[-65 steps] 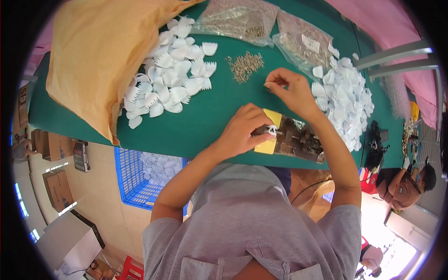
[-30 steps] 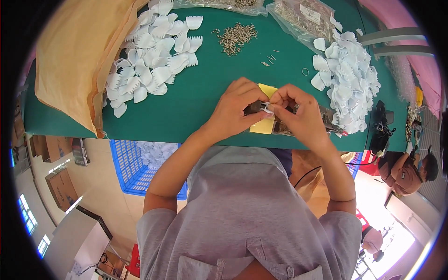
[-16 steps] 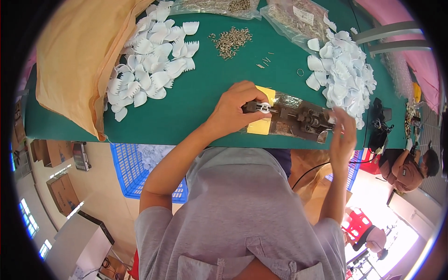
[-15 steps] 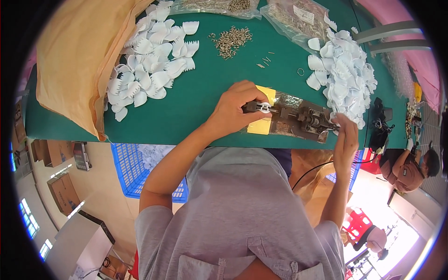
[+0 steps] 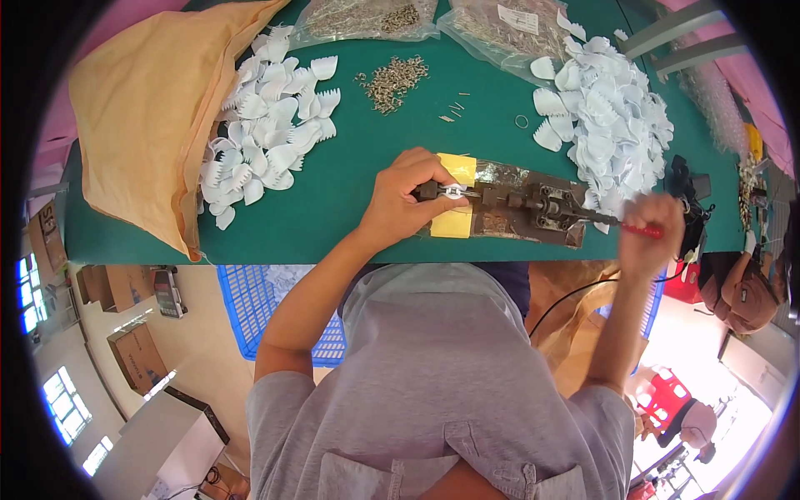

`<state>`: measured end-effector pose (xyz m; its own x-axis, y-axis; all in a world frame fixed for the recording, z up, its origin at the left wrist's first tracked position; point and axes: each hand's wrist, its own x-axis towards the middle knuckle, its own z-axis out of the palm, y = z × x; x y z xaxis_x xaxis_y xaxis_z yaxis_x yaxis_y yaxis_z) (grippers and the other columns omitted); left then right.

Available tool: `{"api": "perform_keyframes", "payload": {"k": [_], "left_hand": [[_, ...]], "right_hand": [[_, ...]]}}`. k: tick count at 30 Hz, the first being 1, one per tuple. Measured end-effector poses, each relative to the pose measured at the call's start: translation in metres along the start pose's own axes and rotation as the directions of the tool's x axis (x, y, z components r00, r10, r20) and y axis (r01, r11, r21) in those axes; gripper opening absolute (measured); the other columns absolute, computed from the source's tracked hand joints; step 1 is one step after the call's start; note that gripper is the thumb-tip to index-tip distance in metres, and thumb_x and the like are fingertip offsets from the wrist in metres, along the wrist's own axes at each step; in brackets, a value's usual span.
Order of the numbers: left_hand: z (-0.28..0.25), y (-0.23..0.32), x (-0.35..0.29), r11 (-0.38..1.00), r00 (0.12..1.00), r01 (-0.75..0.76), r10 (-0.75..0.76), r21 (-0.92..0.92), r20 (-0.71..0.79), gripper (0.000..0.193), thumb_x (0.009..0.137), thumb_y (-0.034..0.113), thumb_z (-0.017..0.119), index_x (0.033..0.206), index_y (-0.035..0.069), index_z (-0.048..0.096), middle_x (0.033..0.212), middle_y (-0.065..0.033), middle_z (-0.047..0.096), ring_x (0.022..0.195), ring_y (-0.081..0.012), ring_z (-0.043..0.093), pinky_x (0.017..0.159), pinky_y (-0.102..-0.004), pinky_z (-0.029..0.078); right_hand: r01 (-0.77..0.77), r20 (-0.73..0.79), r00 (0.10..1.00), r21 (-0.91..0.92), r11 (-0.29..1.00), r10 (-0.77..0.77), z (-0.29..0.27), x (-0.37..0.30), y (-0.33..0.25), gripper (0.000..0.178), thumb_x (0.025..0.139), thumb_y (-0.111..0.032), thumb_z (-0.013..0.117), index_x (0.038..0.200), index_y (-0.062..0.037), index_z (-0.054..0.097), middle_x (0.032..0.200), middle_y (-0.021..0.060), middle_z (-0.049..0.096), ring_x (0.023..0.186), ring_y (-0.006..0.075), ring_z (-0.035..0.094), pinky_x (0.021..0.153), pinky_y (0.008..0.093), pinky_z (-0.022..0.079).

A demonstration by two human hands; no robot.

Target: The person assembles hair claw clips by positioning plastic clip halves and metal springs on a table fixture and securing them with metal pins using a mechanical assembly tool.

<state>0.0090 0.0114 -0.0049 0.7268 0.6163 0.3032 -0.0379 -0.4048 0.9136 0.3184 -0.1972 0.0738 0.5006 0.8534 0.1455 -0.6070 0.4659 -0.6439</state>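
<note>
My left hand (image 5: 406,198) is closed with thumb and fingers round a small white plastic piece (image 5: 453,192) at the left end of a dark metal clamp fixture (image 5: 517,204). A strip of yellow tape (image 5: 454,225) lies under that end. My right hand (image 5: 649,229), slightly blurred, grips the red handle (image 5: 640,228) of the fixture's lever, which stretches out to the right. Right behind that hand rises a heap of white scalloped plastic pieces (image 5: 612,117). Whether the white piece in my left fingers touches the metal jaws I cannot tell.
Another heap of white toothed pieces (image 5: 267,150) spills beside a brown paper sack (image 5: 146,125). Small metal clips (image 5: 393,83) and a few pins (image 5: 454,111) lie mid-table, with plastic bags (image 5: 508,33) behind. A blue basket (image 5: 242,308) stands below the edge; people work at right.
My right hand has moved right, drawing the lever outward, so its red handle now shows. My left hand keeps its hold on the white piece. The whole view has shifted slightly.
</note>
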Motion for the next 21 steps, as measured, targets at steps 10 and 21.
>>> {"api": "perform_keyframes", "payload": {"k": [10,21], "left_hand": [[-0.005,0.007,-0.006,0.986,0.996,0.058,-0.067,-0.155,-0.055,0.027,0.078,-0.004,0.088,0.098,0.003,0.071,0.098,-0.0071,0.07,0.093,-0.0188,0.065,0.086,-0.0315,0.051],[-0.146,0.083,-0.144,0.89,0.882,0.418,-0.35,0.18,-0.317,0.032,0.076,0.0,0.088,0.103,0.003,0.071,0.103,-0.0076,0.071,0.091,-0.0194,0.067,0.09,-0.036,0.054]], "right_hand": [[0.114,-0.126,0.953,-0.693,0.712,-0.276,0.038,0.008,0.042,0.04,0.116,-0.029,0.042,0.105,0.0018,0.064,0.058,-0.0066,0.034,0.051,0.0034,0.028,0.049,0.0255,0.02],[0.154,-0.09,0.972,-0.458,0.876,-0.218,0.013,0.007,0.02,0.041,0.117,-0.03,0.039,0.11,0.0027,0.063,0.056,-0.0049,0.03,0.046,0.0054,0.025,0.045,0.0244,0.024]]}}
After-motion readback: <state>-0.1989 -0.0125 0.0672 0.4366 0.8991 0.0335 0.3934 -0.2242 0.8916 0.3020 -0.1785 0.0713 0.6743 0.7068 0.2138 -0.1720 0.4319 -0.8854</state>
